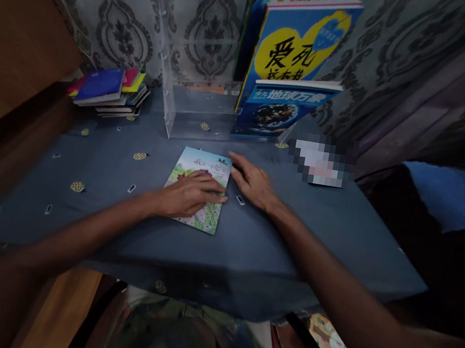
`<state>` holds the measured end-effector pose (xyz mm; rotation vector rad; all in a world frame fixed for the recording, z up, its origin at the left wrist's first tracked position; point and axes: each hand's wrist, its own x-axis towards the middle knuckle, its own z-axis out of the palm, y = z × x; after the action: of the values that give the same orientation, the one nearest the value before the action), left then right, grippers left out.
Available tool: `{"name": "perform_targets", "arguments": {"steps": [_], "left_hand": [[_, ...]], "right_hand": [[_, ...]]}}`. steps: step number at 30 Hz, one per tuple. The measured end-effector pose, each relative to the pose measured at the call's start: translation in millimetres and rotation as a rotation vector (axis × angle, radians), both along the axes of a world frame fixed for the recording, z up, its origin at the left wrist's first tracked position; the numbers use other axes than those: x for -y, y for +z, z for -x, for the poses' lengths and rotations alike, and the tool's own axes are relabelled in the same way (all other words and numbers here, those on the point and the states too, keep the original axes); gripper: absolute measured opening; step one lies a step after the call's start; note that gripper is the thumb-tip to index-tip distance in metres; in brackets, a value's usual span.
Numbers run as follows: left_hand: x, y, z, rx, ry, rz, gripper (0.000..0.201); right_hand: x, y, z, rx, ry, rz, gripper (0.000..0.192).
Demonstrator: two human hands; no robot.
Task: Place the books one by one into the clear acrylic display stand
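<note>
A thin picture book [208,217] with a light blue and green cover lies on the cloth-covered table [265,244] in front of me. Across the middle of its cover rests my left hand [191,194], flat with the fingers stretched toward the right edge. My right hand [255,183] is beside the book's upper right side, palm down, fingers extended toward that edge. Whether its fingertips touch the book I cannot tell. Part of the cover picture is hidden under my left hand.
A clear acrylic rack [200,113] stands at the back, with several upright books [290,104] in its right part. At the back left is a small pile of books [108,90]. A pixelated item [320,164] lies at the right. Patterned wallpaper [126,22] is behind.
</note>
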<state>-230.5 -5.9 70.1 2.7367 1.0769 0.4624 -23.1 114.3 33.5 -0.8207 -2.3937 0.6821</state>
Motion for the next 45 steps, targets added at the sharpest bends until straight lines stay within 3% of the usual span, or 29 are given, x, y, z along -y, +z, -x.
{"name": "perform_targets", "arguments": {"steps": [7, 15, 18, 23, 29, 35, 45], "left_hand": [[56, 7.7, -4, 0.019, -0.058, 0.004, 0.04], [64, -1.3, -5, 0.067, -0.011, 0.001, 0.039], [64, -3.7, -6, 0.091, -0.003, -0.021, 0.036], [64, -5.0, -6, 0.123, 0.004, -0.031, 0.035], [65, -5.2, -6, 0.081, 0.001, -0.022, 0.035], [65, -5.6, -6, 0.072, 0.01, -0.039, 0.034], [67, -11.0, -10, 0.09, 0.05, -0.162, 0.029]], "right_hand": [[2, 1.6, 1, 0.03, -0.012, -0.022, 0.051], [19, 5.2, 8, 0.115, 0.026, -0.181, 0.044], [41, 15.2, 23, 0.169, 0.131, -0.258, 0.042], [57, 25.4, 57, 0.214, 0.418, -0.202, 0.044], [35, 20.0, 74, 0.329, 0.244, -0.202, 0.051], [28, 14.0, 58, 0.392, 0.022, -0.187, 0.062], [60, -2.2, 15, 0.317, 0.082, -0.254, 0.062]]}}
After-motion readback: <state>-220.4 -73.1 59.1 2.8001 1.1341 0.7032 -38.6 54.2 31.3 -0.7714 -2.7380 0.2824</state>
